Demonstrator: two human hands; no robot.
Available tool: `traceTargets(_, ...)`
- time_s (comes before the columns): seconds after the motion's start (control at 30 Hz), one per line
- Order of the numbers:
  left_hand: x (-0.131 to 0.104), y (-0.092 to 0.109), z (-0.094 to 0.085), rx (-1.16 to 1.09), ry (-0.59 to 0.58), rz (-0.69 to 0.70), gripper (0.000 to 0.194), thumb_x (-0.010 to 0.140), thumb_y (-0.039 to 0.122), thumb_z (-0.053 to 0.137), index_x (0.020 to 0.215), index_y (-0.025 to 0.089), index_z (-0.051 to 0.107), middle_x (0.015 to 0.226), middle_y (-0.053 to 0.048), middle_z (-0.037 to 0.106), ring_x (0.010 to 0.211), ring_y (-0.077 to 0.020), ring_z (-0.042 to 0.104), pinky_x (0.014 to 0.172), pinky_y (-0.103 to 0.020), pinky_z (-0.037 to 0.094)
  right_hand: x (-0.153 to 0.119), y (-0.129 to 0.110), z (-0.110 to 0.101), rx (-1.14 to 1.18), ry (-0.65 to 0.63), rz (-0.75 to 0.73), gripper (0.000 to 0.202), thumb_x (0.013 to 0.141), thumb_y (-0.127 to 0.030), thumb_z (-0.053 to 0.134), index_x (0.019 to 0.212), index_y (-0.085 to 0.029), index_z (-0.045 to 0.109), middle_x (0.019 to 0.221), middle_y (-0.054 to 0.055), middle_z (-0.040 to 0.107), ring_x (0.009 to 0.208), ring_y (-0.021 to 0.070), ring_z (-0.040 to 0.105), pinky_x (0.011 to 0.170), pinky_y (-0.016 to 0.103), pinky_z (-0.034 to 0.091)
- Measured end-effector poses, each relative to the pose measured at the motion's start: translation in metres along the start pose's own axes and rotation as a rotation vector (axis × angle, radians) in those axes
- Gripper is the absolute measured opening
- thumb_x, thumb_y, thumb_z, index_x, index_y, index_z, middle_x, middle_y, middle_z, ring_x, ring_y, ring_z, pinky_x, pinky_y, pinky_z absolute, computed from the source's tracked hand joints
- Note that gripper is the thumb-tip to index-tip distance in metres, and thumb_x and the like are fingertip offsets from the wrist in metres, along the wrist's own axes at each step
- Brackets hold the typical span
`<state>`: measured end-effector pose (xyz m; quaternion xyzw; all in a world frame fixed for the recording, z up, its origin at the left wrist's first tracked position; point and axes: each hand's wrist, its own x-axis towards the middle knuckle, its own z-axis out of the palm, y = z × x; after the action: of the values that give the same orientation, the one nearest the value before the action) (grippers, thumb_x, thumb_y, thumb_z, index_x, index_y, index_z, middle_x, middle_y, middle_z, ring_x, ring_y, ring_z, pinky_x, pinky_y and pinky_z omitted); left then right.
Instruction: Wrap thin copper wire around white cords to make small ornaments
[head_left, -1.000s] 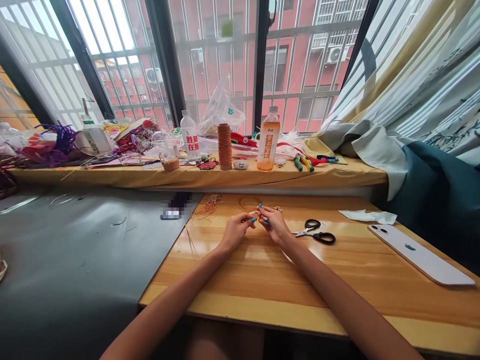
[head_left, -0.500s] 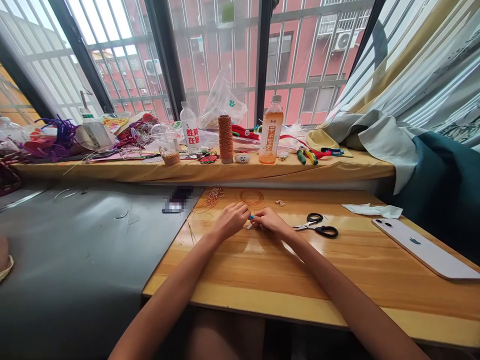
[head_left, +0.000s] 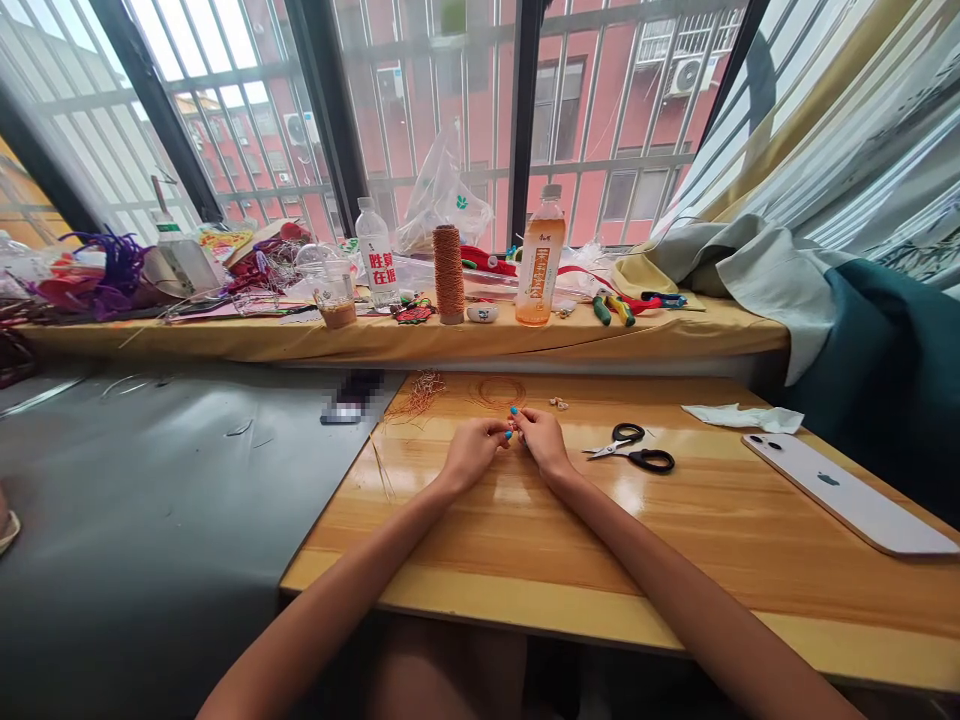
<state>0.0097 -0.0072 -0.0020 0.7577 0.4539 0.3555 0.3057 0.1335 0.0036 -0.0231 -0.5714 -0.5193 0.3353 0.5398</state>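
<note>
My left hand (head_left: 478, 448) and my right hand (head_left: 541, 440) meet above the wooden table, both closed in a pinch, their blue-nailed fingertips nearly touching. Between them is a tiny reddish piece, mostly covered by the fingers; its kind is too small to make out. Just beyond the hands, a coil of thin copper-coloured strand (head_left: 501, 392) lies flat. A tangle of similar short strands (head_left: 426, 392) is to the left of it. Several small pale bits (head_left: 559, 403) rest past my right hand. Scissors with black handles (head_left: 630, 450) lie partly spread to the right.
A white phone (head_left: 832, 490) and a crumpled tissue (head_left: 742, 417) lie at the right. Along the windowsill stand a spool of copper-coloured cord (head_left: 448, 275), an orange drink bottle (head_left: 538, 260), a clear bottle (head_left: 377, 258), a plastic cup (head_left: 335, 300) and pliers (head_left: 613, 310). A grey surface (head_left: 187, 500) adjoins the table.
The hands have turned and lifted slightly, so both blue-nailed thumbs or fingertips now show. The right fingers point further upward, and a pale piece below the fingers no longer shows.
</note>
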Motion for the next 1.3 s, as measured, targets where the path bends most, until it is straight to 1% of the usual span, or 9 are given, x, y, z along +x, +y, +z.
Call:
traceTargets(0.13,0.0,0.001,0.003,-0.154,0.024,-0.081,0.014,0.068,0.011,0.051,0.074,0.013,0.063,0.065,-0.003,0.066,0.064,-0.0121,0.06,0.064,-0.02,0.043,-0.004,-0.003,0.004,0.111,0.044,0.002,0.04,0.06,-0.055,0.051,0.061,-0.015,0.054,0.057,0.002,0.052,0.044,0.0079,0.035,0.044,0.024,0.027)
traceTargets(0.33,0.002,-0.003,0.005,-0.195,0.085,-0.167,0.002,0.067,0.011,0.054,0.066,0.011,0.056,0.06,-0.004,0.064,0.061,-0.013,0.06,0.06,-0.021,0.043,-0.006,-0.011,0.005,0.283,-0.035,0.035,0.037,0.055,-0.052,0.058,0.061,-0.015,0.054,0.054,-0.001,0.049,0.043,0.0067,0.035,0.044,0.023,0.027)
traceTargets(0.5,0.003,-0.012,0.004,-0.142,0.12,-0.14,0.025,0.07,0.013,0.051,0.095,0.012,0.051,0.06,-0.002,0.064,0.057,-0.0118,0.059,0.055,-0.02,0.041,-0.006,-0.015,0.003,0.306,-0.064,0.044,0.033,0.053,-0.046,0.062,0.057,-0.015,0.054,0.052,-0.002,0.048,0.043,0.0052,0.035,0.043,0.022,0.027)
traceTargets(0.77,-0.003,-0.01,-0.002,0.297,0.025,0.16,0.025,0.078,0.021,0.041,0.081,0.019,0.066,0.076,-0.004,0.066,0.067,-0.0138,0.057,0.061,-0.021,0.037,0.002,-0.034,-0.029,0.18,-0.503,0.307,0.023,0.05,-0.032,0.07,0.057,-0.013,0.06,0.056,0.002,0.056,0.05,0.0078,0.046,0.05,0.023,0.035)
traceTargets(0.9,-0.002,-0.011,-0.005,0.251,-0.111,0.189,0.025,0.076,0.019,0.042,0.079,0.017,0.066,0.069,-0.003,0.065,0.062,-0.0123,0.053,0.06,-0.02,0.036,0.004,-0.043,-0.048,-0.003,-0.631,0.223,0.027,0.058,-0.038,0.065,0.066,-0.012,0.065,0.066,0.004,0.059,0.062,0.0106,0.048,0.06,0.024,0.036)
traceTargets(1.0,-0.002,-0.01,-0.005,0.107,-0.245,0.203,0.023,0.073,0.019,0.043,0.076,0.013,0.066,0.059,-0.001,0.06,0.055,-0.0097,0.049,0.056,-0.019,0.034,0.005,-0.045,-0.052,-0.073,-0.62,0.04,0.031,0.062,-0.043,0.06,0.071,-0.013,0.066,0.064,0.001,0.054,0.062,0.0089,0.042,0.061,0.023,0.032)
traceTargets(1.1,-0.003,-0.006,-0.005,-0.092,-0.341,0.192,0.024,0.072,0.026,0.046,0.065,0.011,0.064,0.055,0.001,0.055,0.054,-0.0082,0.045,0.055,-0.018,0.032,0.005,-0.041,-0.047,-0.107,-0.619,-0.033,0.034,0.064,-0.046,0.056,0.066,-0.013,0.063,0.052,-0.003,0.044,0.053,0.0077,0.035,0.052,0.023,0.027)
traceTargets(1.2,-0.002,-0.003,-0.008,-0.268,-0.27,0.094,0.029,0.07,0.034,0.048,0.057,0.011,0.06,0.054,0.002,0.051,0.05,-0.0062,0.038,0.05,-0.018,0.028,0.005,-0.033,-0.035,-0.162,-0.549,-0.026,0.035,0.068,-0.046,0.049,0.059,-0.014,0.056,0.045,-0.005,0.035,0.045,0.0068,0.028,0.046,0.023,0.021)
traceTargets(1.3,0.002,-0.003,-0.014,-0.371,-0.112,-0.051,0.029,0.067,0.036,0.049,0.056,0.011,0.058,0.046,0.004,0.041,0.043,-0.0044,0.025,0.043,-0.019,0.018,0.0,-0.025,-0.023,-0.314,-0.321,-0.135,0.031,0.073,-0.038,0.041,0.059,-0.015,0.054,0.046,-0.004,0.038,0.044,0.0078,0.031,0.046,0.023,0.023)
